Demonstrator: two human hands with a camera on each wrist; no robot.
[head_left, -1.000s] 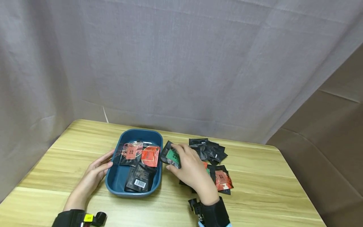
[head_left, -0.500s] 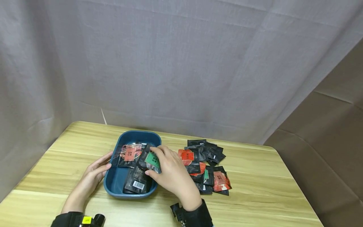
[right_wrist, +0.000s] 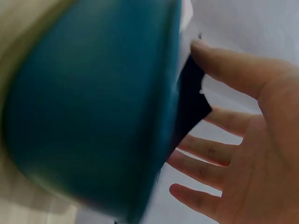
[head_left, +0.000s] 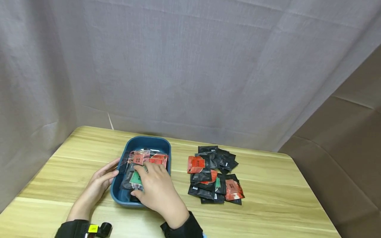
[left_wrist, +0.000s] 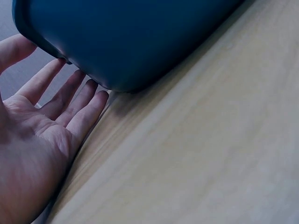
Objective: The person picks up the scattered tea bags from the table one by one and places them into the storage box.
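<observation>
Fingers of my right hand (head_left: 159,191) pinch a green packet (head_left: 136,178) over the blue tray (head_left: 119,195); my left hand (head_left: 99,181) rests flat, fingers straight, against the tray's outer wall.

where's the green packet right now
In the head view, the green packet is over the blue tray at table left, under the right hand, which holds it; the left hand rests against the tray's outer side.

My light wooden table (head_left: 268,205) carries the blue tray (head_left: 148,141) at centre left of the frame and a loose pile of sachets (head_left: 212,178) just right of centre.
</observation>
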